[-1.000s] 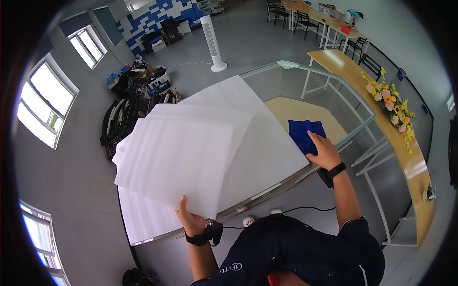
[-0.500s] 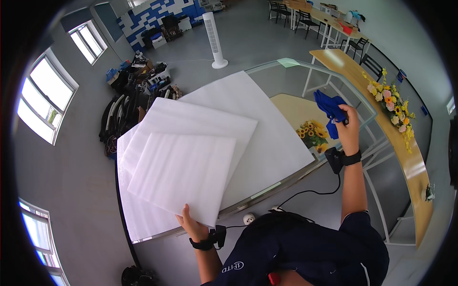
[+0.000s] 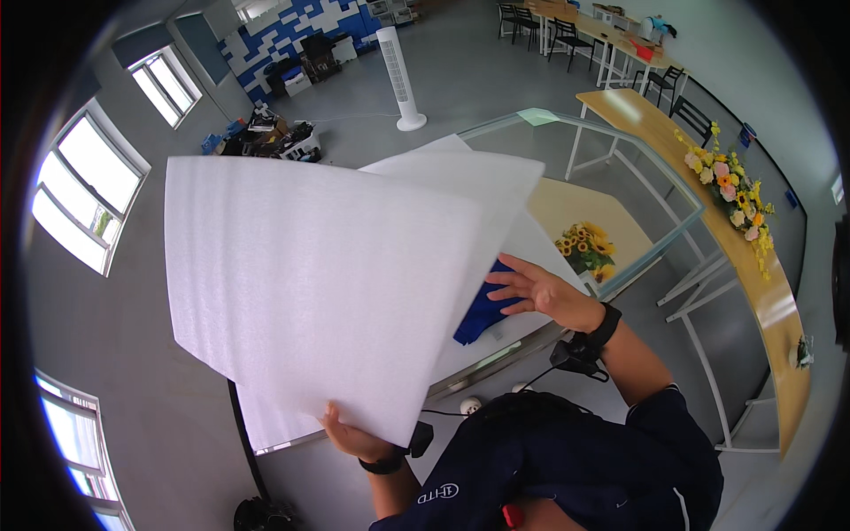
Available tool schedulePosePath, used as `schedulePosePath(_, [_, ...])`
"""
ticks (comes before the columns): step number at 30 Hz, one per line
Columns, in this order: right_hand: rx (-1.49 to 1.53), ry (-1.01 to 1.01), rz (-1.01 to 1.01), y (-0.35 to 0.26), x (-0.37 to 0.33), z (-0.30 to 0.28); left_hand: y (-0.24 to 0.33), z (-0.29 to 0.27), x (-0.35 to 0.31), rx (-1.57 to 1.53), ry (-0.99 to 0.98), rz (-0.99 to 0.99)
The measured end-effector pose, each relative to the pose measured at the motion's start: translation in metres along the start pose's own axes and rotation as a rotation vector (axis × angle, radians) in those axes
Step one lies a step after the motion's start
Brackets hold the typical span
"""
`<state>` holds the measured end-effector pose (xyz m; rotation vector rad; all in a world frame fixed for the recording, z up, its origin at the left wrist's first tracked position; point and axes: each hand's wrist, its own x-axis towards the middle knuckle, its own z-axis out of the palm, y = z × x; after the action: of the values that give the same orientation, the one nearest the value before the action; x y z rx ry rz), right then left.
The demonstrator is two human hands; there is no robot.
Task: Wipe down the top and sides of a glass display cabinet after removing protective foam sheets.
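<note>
My left hand grips a large white foam sheet by its lower edge, thumb on top and the other fingers hidden beneath. The sheet is raised and slightly bowed, with another white sheet showing behind its right side. To the right, my right hand has its fingers spread over a blue cloth. The cloth is partly hidden by the raised foam and lies on a white sheet covering part of the glass-topped table.
A sunflower picture shows through the glass. Along the right runs a wooden counter with a flower arrangement. A white tower fan stands beyond the table, and piled gear sits behind the raised foam.
My left hand has lifted the foam upward, hiding much of the table. My right hand has come down and left with the blue cloth, which now lies on the white sheet, fingers spread.
</note>
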<state>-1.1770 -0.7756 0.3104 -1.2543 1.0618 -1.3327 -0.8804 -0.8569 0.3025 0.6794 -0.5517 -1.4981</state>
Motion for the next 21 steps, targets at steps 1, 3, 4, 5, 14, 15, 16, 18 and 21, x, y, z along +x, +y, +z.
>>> schedulePosePath(1, [0.331,-0.068,0.016,-0.001,-0.001,-0.001,-0.007,-0.001,-0.001,-0.02,-0.127,-0.051])
schedulePosePath(3, [0.444,0.191,-0.067,-0.002,-0.01,0.003,-0.026,0.009,-0.005,0.145,-0.223,0.017])
schedulePosePath(4, [0.508,0.281,-0.074,-0.002,-0.014,-0.002,-0.033,0.019,-0.008,0.16,-0.253,-0.044])
schedulePosePath(5, [0.573,0.37,-0.081,-0.002,-0.02,-0.009,-0.037,0.026,-0.009,0.176,-0.283,-0.106])
schedulePosePath(14, [0.138,0.915,-0.064,0.006,-0.059,-0.033,-0.082,0.034,0.003,0.515,-0.418,-0.088])
schedulePosePath(15, [0.137,0.923,-0.064,0.009,-0.064,-0.04,-0.077,0.039,0.001,0.42,-0.404,-0.144])
schedulePosePath(16, [0.152,0.94,-0.104,0.012,-0.07,-0.052,-0.073,0.044,0.002,0.327,-0.393,-0.199])
schedulePosePath(18, [0.133,0.945,-0.157,0.01,-0.078,-0.075,-0.064,0.039,0.009,0.255,-0.347,-0.19])
schedulePosePath(21, [0.071,1.286,-0.312,0.003,-0.087,-0.103,-0.05,0.032,0.02,0.193,-0.227,-0.062])
